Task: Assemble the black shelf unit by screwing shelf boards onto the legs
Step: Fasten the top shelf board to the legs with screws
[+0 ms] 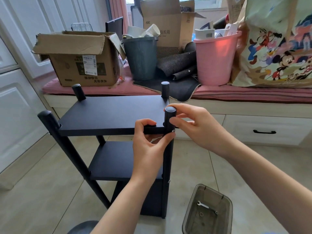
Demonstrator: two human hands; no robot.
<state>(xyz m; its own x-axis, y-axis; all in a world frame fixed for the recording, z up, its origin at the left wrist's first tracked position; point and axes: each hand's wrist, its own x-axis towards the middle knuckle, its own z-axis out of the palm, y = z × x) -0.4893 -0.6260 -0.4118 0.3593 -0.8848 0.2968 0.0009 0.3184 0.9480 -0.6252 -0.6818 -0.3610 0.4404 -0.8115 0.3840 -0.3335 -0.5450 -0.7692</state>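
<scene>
The left hand (149, 141) grips the front edge of the top shelf board (113, 114) near its right corner, thumb lying on the upper face and fingers curled underneath, the forefinger reaching toward a small silver screw (173, 131) in the front right leg (168, 149). The right hand (194, 125) comes in from the right and pinches that same leg just below its capped end, thumb on the near side and fingers wrapped behind.

The black shelf unit (118, 159) stands upright on the tiled floor (194, 166). The top board sits between four round legs whose ends rise above it; a second board (118, 161) is fixed lower down, and a third dark panel shows beneath that. Another screw head glints on the front right leg at the second board's level.

On the floor to the right, near the unit's foot, a smoky clear plastic bin (208, 210) holds a small flat wrench (203, 205) and a washer-like ring. Behind the unit, a pink cushioned bench (253, 93) carries a cardboard box (79, 59), a dark bucket (141, 58), a pink bucket (216, 59) and a cartoon-printed bag (278, 48).
</scene>
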